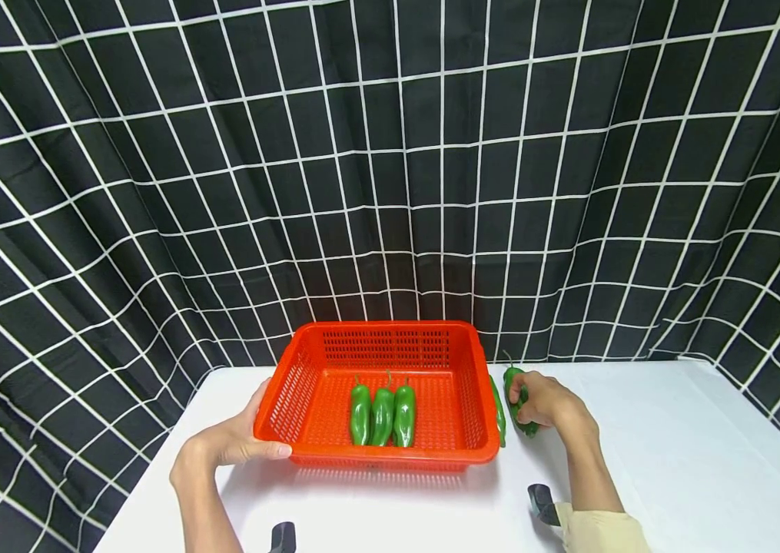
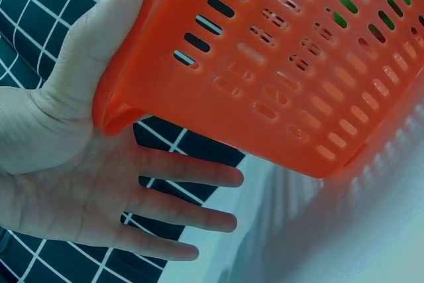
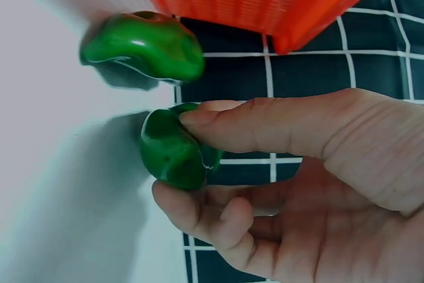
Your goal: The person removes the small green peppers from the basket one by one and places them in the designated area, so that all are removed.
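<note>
My left hand (image 1: 227,439) is at the left front corner of a red plastic basket (image 1: 406,455). Its thumb lies along the front rim, and in the left wrist view the other visible fingers (image 2: 185,220) stretch out straight and spread below the rim. Three green peppers (image 1: 383,415) lie side by side inside the basket. To the right of it, my right hand (image 1: 550,401) pinches another green pepper (image 3: 173,150) between thumb and fingers, low over the table. One more green pepper (image 3: 142,48) lies between that hand and the basket, partly hidden by the rim in the head view.
A white table (image 1: 666,438) holds everything. Behind it and along both sides hangs a black curtain (image 1: 376,177) with a white grid. Dark strap ends (image 1: 543,503) show near both wrists.
</note>
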Motion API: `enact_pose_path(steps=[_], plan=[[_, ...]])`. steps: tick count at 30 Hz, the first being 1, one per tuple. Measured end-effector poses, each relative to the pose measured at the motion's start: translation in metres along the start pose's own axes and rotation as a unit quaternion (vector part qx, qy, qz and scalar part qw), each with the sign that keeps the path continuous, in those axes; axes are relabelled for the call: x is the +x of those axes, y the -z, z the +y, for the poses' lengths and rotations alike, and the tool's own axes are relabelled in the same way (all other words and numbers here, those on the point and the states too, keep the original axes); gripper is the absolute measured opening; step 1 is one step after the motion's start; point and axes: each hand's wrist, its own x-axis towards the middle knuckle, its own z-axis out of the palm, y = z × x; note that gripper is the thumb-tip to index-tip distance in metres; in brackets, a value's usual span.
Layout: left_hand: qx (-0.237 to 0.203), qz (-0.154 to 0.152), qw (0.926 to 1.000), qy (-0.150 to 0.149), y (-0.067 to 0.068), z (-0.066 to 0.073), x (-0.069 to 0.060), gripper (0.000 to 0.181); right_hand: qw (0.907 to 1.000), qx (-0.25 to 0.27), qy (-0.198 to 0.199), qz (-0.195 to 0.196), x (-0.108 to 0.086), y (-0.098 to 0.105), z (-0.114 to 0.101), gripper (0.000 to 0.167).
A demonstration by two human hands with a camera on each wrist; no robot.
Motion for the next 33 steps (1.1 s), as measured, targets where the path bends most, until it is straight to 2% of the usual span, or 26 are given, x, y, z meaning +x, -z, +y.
enact_pose_path(steps=[15,18,26,29,33], plan=[[-0.008,-0.006,0.9999,-0.005,0.0001,-0.0001,-0.0003,0.133,0.9992,0.021,0.006,-0.035,0.0057,-0.0059,0.0043,0.029],[-0.014,-0.009,0.9998,-0.006,0.0001,-0.0002,-0.0009,0.132,0.9985,0.034,0.001,-0.043,0.005,-0.0052,0.0045,0.039],[-0.011,-0.008,0.9999,-0.004,0.0004,0.0009,-0.0021,0.133,0.9969,0.061,-0.017,-0.046,0.006,-0.0054,0.0035,0.081],[-0.016,-0.01,0.9998,-0.003,0.0004,0.0016,-0.0019,0.133,0.9964,0.069,-0.021,-0.046,0.006,-0.0058,0.004,0.089],[-0.017,-0.009,0.9998,-0.003,0.0019,0.0026,-0.0023,0.132,0.9968,0.066,-0.015,-0.043,0.0068,-0.0051,0.0038,0.09]])
